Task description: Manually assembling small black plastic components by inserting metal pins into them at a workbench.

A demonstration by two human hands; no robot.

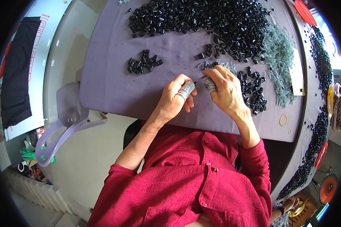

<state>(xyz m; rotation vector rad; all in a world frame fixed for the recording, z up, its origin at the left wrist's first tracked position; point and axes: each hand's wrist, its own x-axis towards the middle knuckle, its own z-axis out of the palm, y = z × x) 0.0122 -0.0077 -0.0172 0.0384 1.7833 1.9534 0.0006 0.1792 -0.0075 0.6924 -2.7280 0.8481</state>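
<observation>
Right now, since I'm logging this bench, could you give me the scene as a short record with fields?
Left hand: grip on a small black glossy piece
Right hand: fingers curled beside a small pile of clear, slender pieces; contents of grip hidden
Wear: silvery-grey wrap on each hand
Surface: table with purple-grey cover
Far side: large heap of small black pieces
Right side: larger heap of clear-grey, slender pieces; thin yellow ring
Left side: small cluster of black pieces

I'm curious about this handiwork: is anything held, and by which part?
The left hand pinches a small black piece; its gripped part is hidden. Whether the right hand holds anything is unclear.
</observation>
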